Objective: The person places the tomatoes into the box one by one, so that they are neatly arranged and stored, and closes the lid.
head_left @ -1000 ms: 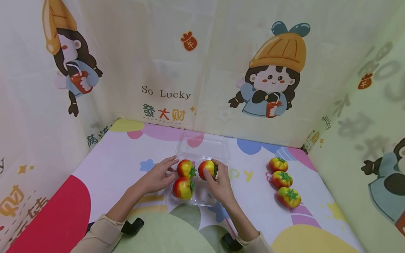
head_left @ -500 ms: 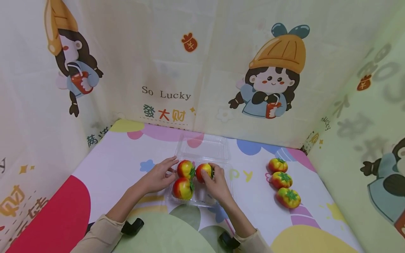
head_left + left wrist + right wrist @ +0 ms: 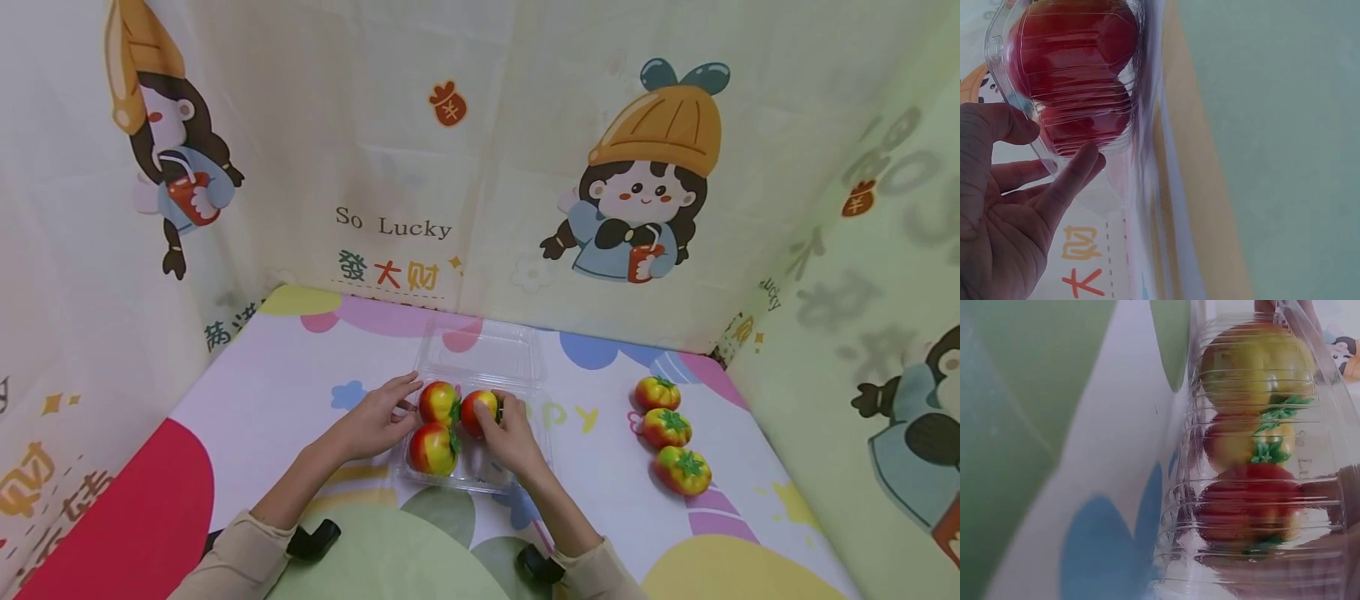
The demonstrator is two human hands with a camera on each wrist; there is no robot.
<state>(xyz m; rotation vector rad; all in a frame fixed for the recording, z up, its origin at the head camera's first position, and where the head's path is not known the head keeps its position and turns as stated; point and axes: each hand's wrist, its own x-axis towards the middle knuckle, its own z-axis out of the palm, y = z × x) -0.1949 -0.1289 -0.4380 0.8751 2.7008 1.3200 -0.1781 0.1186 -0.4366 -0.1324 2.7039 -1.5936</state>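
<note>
Your right hand (image 3: 517, 437) pinches a red-and-yellow fruit (image 3: 477, 414) between thumb and fingers, at the right half of the clear plastic box (image 3: 468, 486); whether that fruit touches the box's floor, you cannot tell from these views. Your left hand (image 3: 382, 418) is at the box's left side — thumb at the rim, a fingertip against the wall, fingers loosely extended. Your two hands are apart, with fruit between them.

In the box's left half sit a far fruit (image 3: 438, 403) and a near fruit (image 3: 432, 450), each with a green leafy top. The box's lid (image 3: 495, 348) lies open beyond it. Well to the right of the box — on the same patterned tablecloth (image 3: 285, 400) — three more fruits (image 3: 666, 427) stand in a row.
</note>
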